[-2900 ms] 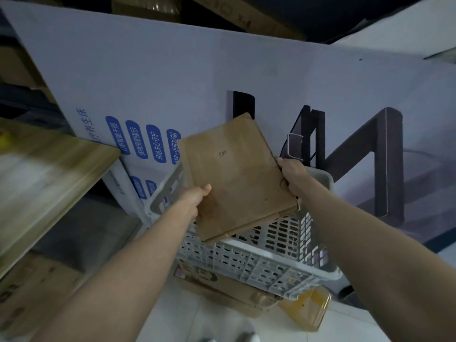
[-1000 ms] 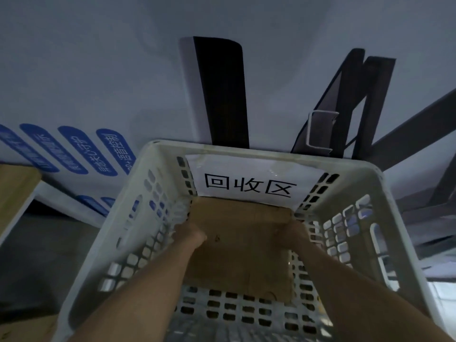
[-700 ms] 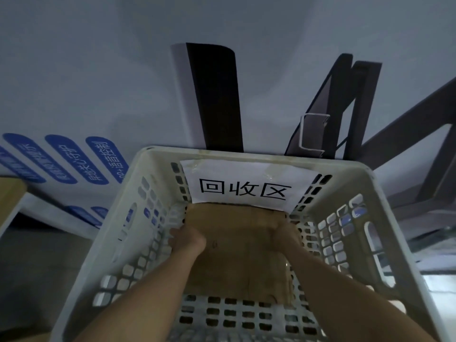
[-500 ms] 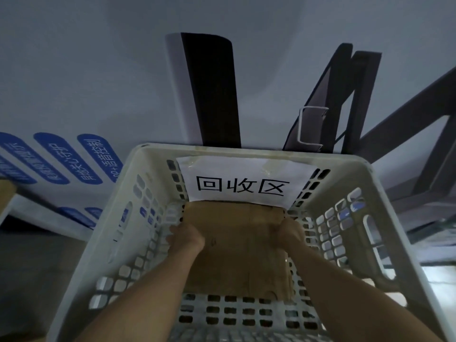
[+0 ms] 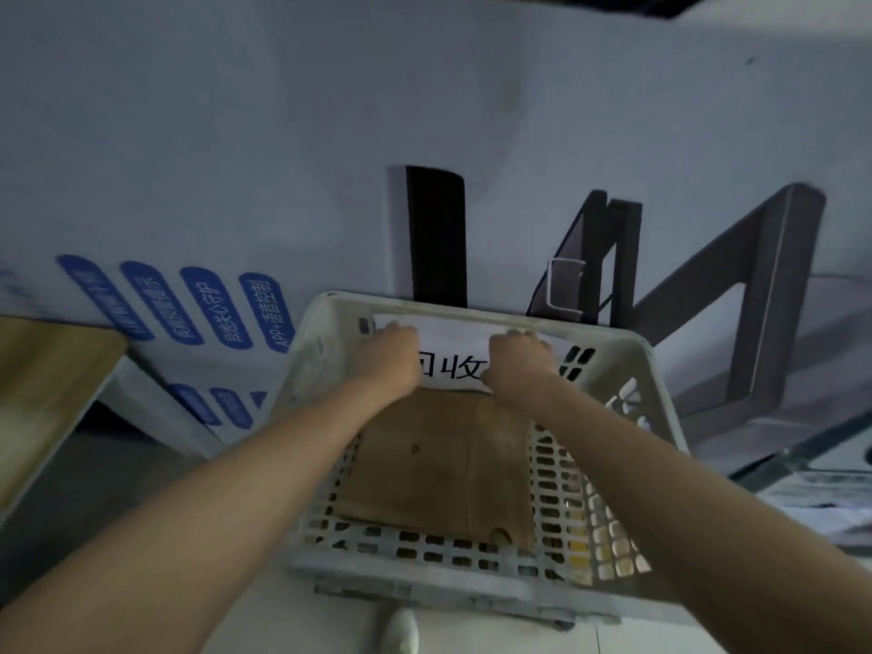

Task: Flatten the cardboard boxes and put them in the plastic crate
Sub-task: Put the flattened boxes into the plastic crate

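Note:
A flattened brown cardboard box lies flat on the bottom of the white perforated plastic crate. Both my hands hover above it near the crate's far wall, in front of a white paper label with black characters. My left hand and my right hand show their backs, fingers loosely curled down, and hold nothing. Neither hand touches the cardboard.
A big white printed carton with blue labels and a dark frame picture stands right behind the crate. A wooden tabletop juts in at the left. The toe of a shoe shows on the pale floor below the crate.
Both hands have let go of the cardboard and lifted off it toward the crate's far wall. The cardboard now lies flat on the crate bottom. The view has pulled back.

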### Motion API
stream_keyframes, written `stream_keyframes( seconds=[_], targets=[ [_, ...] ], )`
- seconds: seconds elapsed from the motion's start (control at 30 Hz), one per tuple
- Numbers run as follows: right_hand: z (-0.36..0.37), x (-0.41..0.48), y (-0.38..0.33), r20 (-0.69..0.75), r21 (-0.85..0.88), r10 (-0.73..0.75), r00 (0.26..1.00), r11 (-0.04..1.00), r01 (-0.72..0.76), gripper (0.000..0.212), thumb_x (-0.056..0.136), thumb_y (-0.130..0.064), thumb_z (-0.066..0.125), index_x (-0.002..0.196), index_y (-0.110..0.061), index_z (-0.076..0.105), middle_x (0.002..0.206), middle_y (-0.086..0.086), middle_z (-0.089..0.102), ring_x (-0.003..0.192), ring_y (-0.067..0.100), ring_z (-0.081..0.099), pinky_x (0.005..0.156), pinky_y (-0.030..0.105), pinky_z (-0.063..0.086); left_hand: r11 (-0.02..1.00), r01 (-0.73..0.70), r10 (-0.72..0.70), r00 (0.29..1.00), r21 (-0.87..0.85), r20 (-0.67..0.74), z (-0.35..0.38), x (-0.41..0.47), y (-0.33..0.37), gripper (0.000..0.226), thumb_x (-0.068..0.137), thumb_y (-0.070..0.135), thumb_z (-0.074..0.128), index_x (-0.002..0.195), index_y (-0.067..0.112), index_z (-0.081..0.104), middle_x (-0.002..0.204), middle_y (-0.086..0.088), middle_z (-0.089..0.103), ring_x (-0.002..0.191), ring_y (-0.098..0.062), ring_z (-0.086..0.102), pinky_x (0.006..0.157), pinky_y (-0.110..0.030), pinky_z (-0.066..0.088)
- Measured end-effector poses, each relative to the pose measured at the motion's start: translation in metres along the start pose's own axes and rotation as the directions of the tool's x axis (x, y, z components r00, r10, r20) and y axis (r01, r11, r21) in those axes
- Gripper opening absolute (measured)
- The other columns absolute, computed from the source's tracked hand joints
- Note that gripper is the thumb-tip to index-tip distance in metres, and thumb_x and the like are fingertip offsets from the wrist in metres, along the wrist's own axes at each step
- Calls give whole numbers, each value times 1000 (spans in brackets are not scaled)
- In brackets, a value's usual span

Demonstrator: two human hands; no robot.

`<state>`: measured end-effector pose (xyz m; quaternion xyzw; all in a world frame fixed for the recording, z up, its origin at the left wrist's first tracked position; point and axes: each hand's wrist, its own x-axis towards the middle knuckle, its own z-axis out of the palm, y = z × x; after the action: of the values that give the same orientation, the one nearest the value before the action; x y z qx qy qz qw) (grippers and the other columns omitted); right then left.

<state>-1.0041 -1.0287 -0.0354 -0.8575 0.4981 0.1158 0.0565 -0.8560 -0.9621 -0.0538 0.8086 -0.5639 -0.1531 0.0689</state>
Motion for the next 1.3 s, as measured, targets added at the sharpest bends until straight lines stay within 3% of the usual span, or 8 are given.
stream_keyframes(
  seconds=[0.07,0.17,0.37,0.57,0.7,1.03,1.3],
  targets=[
    [-50,-21,-11,-118,-48,-92,989,995,87,36,92,-27,54,122,-8,51,121,13,53,113,31,48,94,41,39,992,-36,55,986,118,-156,-45,-23,10,17,89,11,54,105,7,57,108,-10,56,97,-28,56,80,-35,44],
    [-114,-67,-26,-331,-44,-167,929,986,162,36,89,-31,58,116,-7,53,113,13,56,106,32,51,88,40,39,956,27,75,941,292,-331,-105,-74,18,21,89,13,55,109,8,55,109,-12,55,101,-30,53,81,-36,36],
    [-176,-169,-71,-577,-103,-361,733,922,372,47,89,-40,58,124,-11,50,123,11,55,117,33,46,102,42,30,899,216,69,789,380,-611,-183,-200,16,22,84,17,59,104,7,56,107,-14,57,100,-35,53,84,-39,36],
    [-201,-250,-143,-671,-191,-505,543,825,531,50,90,-41,57,129,-10,46,129,12,52,122,33,43,106,42,25,849,384,44,633,362,-773,-220,-317,-14,31,86,27,61,109,8,57,106,-14,58,99,-35,53,88,-43,35],
    [-204,-291,-203,-697,-206,-550,461,768,606,50,90,-38,57,130,-8,46,131,13,50,125,33,41,108,43,23,806,482,7,570,342,-821,-229,-383,-56,33,86,30,60,113,10,56,108,-13,58,103,-34,52,96,-43,33],
    [-159,-413,-449,-627,-231,-682,376,625,746,42,91,-35,55,124,-10,48,128,13,50,125,33,40,111,48,23,694,688,-245,502,212,-830,-219,-575,-250,34,89,26,59,118,9,58,113,-14,58,107,-34,53,104,-46,29],
    [-113,-465,-601,-537,-175,-722,437,602,779,46,92,-33,52,132,-11,45,136,11,46,131,32,35,115,47,17,699,703,-375,520,134,-767,-215,-662,-388,39,88,28,60,119,5,57,115,-16,56,107,-36,51,96,-44,32]
  ],
)
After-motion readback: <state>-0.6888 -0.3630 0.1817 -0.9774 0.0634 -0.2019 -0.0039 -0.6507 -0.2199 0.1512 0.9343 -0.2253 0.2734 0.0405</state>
